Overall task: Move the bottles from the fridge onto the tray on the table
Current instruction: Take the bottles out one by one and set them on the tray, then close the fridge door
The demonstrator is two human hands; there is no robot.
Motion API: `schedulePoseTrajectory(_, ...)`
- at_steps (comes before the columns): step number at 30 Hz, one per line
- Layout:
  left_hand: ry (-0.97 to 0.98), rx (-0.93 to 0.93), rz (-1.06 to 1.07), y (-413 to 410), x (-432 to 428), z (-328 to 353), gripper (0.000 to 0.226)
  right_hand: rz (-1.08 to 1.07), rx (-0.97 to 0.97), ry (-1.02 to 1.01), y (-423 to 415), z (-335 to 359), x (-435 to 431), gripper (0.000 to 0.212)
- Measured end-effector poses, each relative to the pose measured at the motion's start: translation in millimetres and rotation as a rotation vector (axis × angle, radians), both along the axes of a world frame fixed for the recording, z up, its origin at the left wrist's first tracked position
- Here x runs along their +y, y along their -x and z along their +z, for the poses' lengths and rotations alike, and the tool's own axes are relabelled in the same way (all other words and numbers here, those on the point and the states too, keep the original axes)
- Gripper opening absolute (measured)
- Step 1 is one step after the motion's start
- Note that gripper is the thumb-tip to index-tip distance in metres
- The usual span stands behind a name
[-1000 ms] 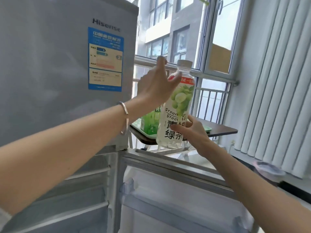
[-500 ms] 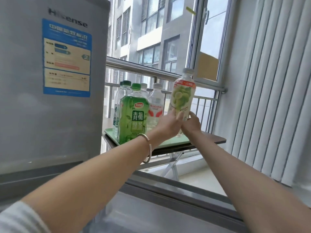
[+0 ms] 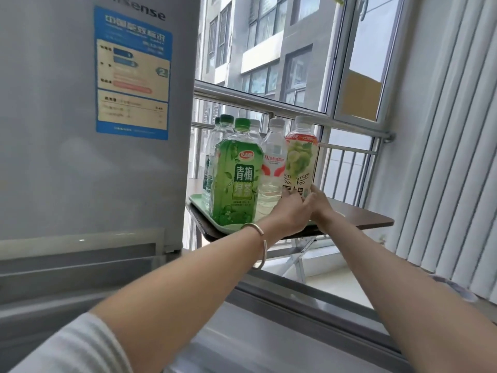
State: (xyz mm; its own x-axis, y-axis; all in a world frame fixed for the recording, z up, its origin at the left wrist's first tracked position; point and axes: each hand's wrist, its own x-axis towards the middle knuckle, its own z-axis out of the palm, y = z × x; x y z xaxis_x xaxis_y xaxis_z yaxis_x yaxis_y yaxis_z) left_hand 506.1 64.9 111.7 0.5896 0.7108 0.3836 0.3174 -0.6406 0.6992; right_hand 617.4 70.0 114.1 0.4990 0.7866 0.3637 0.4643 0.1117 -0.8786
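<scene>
A green grape tea bottle (image 3: pixel 300 160) with a white cap stands upright at the right end of the pale green tray (image 3: pixel 194 201). My left hand (image 3: pixel 289 215) and my right hand (image 3: pixel 318 204) both wrap its lower part, so its base is hidden. To its left on the tray stand a clear water bottle (image 3: pixel 273 168) with a red and white label, a large green plum tea bottle (image 3: pixel 236 176) and several clear bottles with green caps behind. The tray rests on a dark brown table (image 3: pixel 363 218).
The grey fridge (image 3: pixel 80 117) with a blue energy label fills the left. Its open lower door (image 3: pixel 295 319) stretches across below my arms. Behind the table are a metal window railing (image 3: pixel 269 105) and, at right, white vertical blinds (image 3: pixel 443 157).
The grape tea bottle has travelled away from the fridge and down into the tray beside the water bottle. Both hands went with it and stayed on its lower part.
</scene>
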Motion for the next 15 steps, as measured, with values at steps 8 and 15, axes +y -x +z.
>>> schedulePoseTrajectory(8,-0.056,-0.098,0.045,25,-18,-12,0.030,-0.388,-0.297,-0.277,23,-31,-44,0.009)
schedulePoseTrajectory(15,-0.430,0.188,-0.027,97,-22,-58,0.040,-0.039,-0.608,0.073,65,-74,-120,0.014)
